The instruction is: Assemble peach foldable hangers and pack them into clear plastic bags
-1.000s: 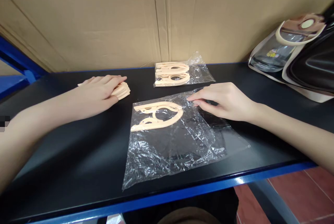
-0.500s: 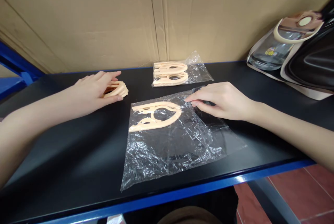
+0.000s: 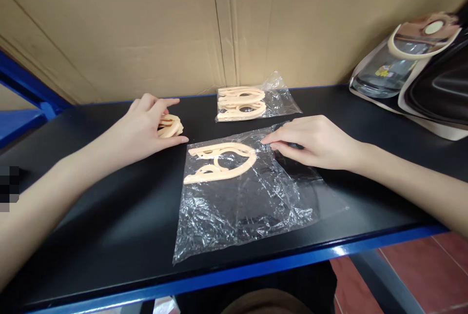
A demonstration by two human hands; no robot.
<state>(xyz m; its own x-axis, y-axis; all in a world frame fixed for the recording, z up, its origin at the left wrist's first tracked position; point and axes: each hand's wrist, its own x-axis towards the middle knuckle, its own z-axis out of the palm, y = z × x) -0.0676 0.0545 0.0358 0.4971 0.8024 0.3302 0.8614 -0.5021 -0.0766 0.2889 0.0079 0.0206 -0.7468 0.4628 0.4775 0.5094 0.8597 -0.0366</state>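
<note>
A clear plastic bag (image 3: 252,202) lies flat on the black table (image 3: 109,216), with a peach folding hanger (image 3: 219,160) inside near its top left. My right hand (image 3: 314,141) rests on the bag's upper edge, fingertips pinched on the film. My left hand (image 3: 142,128) curls round a small stack of peach hangers (image 3: 170,125) left of the bag, thumb under it and fingers over the top. A second bag with hangers inside (image 3: 243,102) lies at the back of the table.
A cardboard wall (image 3: 219,21) stands right behind the table. A dark bag and a clear container with a cream lid (image 3: 409,60) sit at the far right. The table's blue front edge (image 3: 256,270) runs close to me.
My left hand has gone from lying flat over the hanger stack to gripping it, and the stack has tilted up and shifted slightly towards the bag. My right hand has stayed on the bag.
</note>
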